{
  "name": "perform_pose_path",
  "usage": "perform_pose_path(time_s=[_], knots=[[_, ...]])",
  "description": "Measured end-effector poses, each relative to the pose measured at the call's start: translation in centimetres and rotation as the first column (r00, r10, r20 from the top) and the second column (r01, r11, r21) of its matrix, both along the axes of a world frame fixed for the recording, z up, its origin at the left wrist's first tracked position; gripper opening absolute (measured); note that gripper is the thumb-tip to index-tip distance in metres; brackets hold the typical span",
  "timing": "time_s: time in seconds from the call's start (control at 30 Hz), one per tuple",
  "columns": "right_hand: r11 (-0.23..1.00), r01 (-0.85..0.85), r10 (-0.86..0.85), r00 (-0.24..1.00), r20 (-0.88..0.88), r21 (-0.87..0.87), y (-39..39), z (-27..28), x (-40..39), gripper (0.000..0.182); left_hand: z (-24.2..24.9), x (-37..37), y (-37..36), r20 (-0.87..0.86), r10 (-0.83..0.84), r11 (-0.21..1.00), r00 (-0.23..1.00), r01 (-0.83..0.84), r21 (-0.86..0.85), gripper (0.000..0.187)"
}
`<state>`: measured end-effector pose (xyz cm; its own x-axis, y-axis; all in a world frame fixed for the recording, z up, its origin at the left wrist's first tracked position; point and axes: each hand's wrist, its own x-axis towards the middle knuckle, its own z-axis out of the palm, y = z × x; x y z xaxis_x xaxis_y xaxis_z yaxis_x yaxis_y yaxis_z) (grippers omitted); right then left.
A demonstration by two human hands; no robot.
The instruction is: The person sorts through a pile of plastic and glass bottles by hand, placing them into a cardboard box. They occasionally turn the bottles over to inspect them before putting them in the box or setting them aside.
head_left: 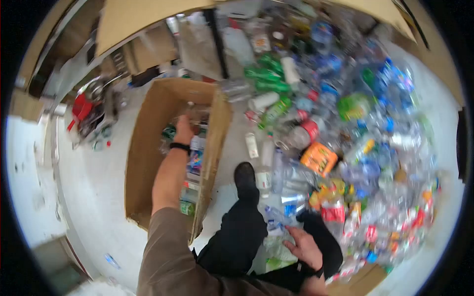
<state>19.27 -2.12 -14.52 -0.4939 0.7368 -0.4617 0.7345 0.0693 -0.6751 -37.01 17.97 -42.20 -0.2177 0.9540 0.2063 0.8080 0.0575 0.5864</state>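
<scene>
My left hand (pixel 184 130) reaches down inside a tall cardboard box (pixel 143 118); its fingers are blurred among clear plastic, so I cannot tell whether they grip anything. Below it in the box lie a blue-labelled package (pixel 195 160) and a green-labelled bottle (pixel 187 207). At the lower right, my right hand (pixel 305 247) hovers by my leg with its fingers apart. Its fingertips come close to a clear plastic bottle (pixel 277 216) at the edge of a large bottle heap.
Plastic bottles (pixel 365 172) pile up across the right side, among them green bottles (pixel 269 74) and an orange package (pixel 319 159). A red item (pixel 81 108) lies with clutter at the left. Cardboard (pixel 148 19) overhangs the top.
</scene>
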Motion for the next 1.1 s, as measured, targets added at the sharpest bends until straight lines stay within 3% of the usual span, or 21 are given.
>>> perform_pose_path(time_s=[0.03,0.07,0.1,0.13,0.17,0.23,0.37,0.47,0.57,0.6,0.67,0.7,0.77,0.9,1.03,1.1], knots=[[0.997,-0.071,0.070,0.997,0.025,0.045,-0.5,0.1,0.2,0.054,1.4,0.9,-0.9,0.027,0.010,0.999,1.000,-0.011,0.045,0.048],[0.997,-0.065,0.065,0.998,0.024,0.027,-0.7,0.2,0.4,0.052,3.5,1.4,-2.2,0.266,0.022,1.000,0.964,-0.017,-0.021,0.044],[0.998,-0.056,0.056,0.998,0.020,0.013,-0.9,0.3,0.6,0.051,5.9,2.6,-3.8,0.680,0.144,0.988,0.719,-0.063,-0.143,0.040],[0.998,-0.042,0.041,0.999,0.019,0.036,-1.7,-0.4,1.1,0.050,9.2,4.5,-5.1,0.914,0.324,0.943,0.245,-0.162,-0.290,0.036],[0.997,-0.038,0.037,0.999,0.016,0.067,-2.2,-1.0,1.4,0.048,12.3,6.4,-6.7,0.915,0.392,0.906,0.094,-0.213,-0.366,0.033],[0.996,-0.038,0.034,0.998,0.057,0.076,-2.4,-0.5,0.9,0.047,18.1,10.1,-10.5,0.879,0.477,0.842,0.015,-0.296,-0.451,0.039],[0.988,-0.033,0.034,0.999,-0.004,0.150,-4.0,-2.8,1.5,0.046,24.1,13.2,-17.4,0.891,0.451,0.858,-0.053,-0.250,-0.449,0.044],[0.993,-0.054,0.050,0.998,0.040,0.109,-4.5,-2.7,1.8,0.043,30.2,16.7,-20.9,0.910,0.409,0.882,-0.069,-0.224,-0.414,0.033],[0.989,-0.003,-0.001,1.000,0.027,0.146,-5.0,-3.0,2.3,0.037,34.9,18.9,-22.1,0.946,0.320,0.935,-0.045,-0.143,-0.324,0.042],[0.997,-0.044,0.037,0.995,0.096,0.064,-4.8,-2.0,2.4,0.050,36.9,20.0,-22.1,0.961,0.275,0.955,-0.014,-0.115,-0.274,0.041],[0.997,-0.012,0.004,0.995,0.096,0.078,-5.4,-2.4,2.8,0.051,40.5,22.3,-22.0,0.981,0.192,0.980,0.042,-0.052,-0.189,0.040],[0.984,0.045,-0.055,0.997,0.055,0.171,-6.0,-3.1,3.0,0.039,41.8,23.4,-21.6,0.987,0.149,0.989,0.064,-0.016,-0.148,0.039],[0.981,0.114,-0.120,0.992,0.030,0.160,-6.5,-3.2,3.1,0.038,43.0,24.7,-20.2,0.998,0.055,0.992,0.025,0.113,-0.058,0.037],[0.978,0.124,-0.135,0.989,0.055,0.171,-7.0,-3.8,3.1,0.037,43.7,28.4,-16.6,0.999,0.021,0.981,0.044,0.192,-0.029,0.027],[0.989,0.110,-0.123,0.983,0.138,0.103,-6.2,-4.2,2.9,0.034,40.8,32.0,-12.7,0.990,0.138,0.972,-0.001,0.191,-0.136,0.025],[0.993,0.084,-0.097,0.977,0.189,0.080,-5.8,-3.8,2.7,0.032,38.3,33.1,-10.7,0.970,0.228,0.958,-0.082,0.200,-0.208,0.022]])
